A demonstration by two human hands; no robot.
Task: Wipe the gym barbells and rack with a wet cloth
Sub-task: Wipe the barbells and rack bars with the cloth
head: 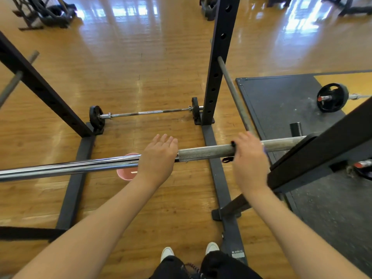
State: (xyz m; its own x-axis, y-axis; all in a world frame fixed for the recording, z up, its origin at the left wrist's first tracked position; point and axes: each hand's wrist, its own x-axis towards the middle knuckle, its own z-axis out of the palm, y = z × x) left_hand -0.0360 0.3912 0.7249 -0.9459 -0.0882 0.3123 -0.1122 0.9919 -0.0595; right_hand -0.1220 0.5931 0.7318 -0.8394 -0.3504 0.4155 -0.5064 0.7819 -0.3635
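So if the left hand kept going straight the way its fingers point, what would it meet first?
Probably nothing close by: the left hand rests on the racked barbell, fingers pointing forward over bare wooden floor. Farther along lies the floor barbell, though depth is unclear.

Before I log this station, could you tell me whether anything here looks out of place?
Only the pink bucket on the wood floor under the barbell, inside the rack's base; the rest looks orderly.

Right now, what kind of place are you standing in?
It looks like a gym. A long steel barbell rests on a black rack in front of me, another barbell with round weight plates lies on the shiny wooden floor, and a dark rubber mat is beside it.
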